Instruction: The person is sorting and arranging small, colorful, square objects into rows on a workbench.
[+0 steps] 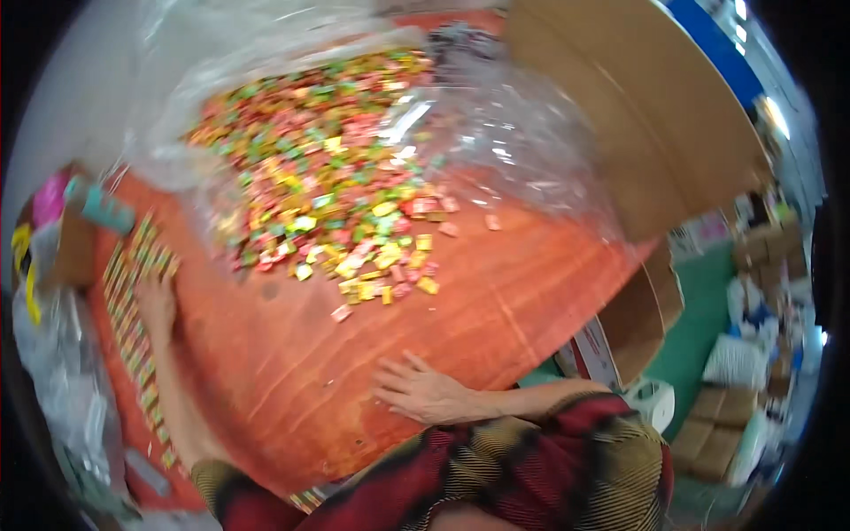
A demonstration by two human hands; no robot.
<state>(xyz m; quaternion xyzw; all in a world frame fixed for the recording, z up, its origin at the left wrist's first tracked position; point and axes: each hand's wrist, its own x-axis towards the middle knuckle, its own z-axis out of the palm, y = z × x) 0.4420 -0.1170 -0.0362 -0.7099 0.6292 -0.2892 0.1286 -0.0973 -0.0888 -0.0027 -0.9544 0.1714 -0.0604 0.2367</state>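
Observation:
My left hand reaches along the table's left side. Its fingertips touch or hover just over long neat rows of small wrapped packets; blur hides whether anything is pinched in them. My right hand lies palm down on the orange-red tabletop near the front edge, fingers spread, holding nothing. Beyond both hands spreads a big loose heap of small shiny packets in red, yellow, green and orange. A few strays, such as a pink packet, lie at its near edge.
Clear plastic sheeting lies around the heap's far and right sides. A large cardboard sheet or box side stands at the back right. An open carton is below the right edge. At left are a teal cylinder and a plastic bag.

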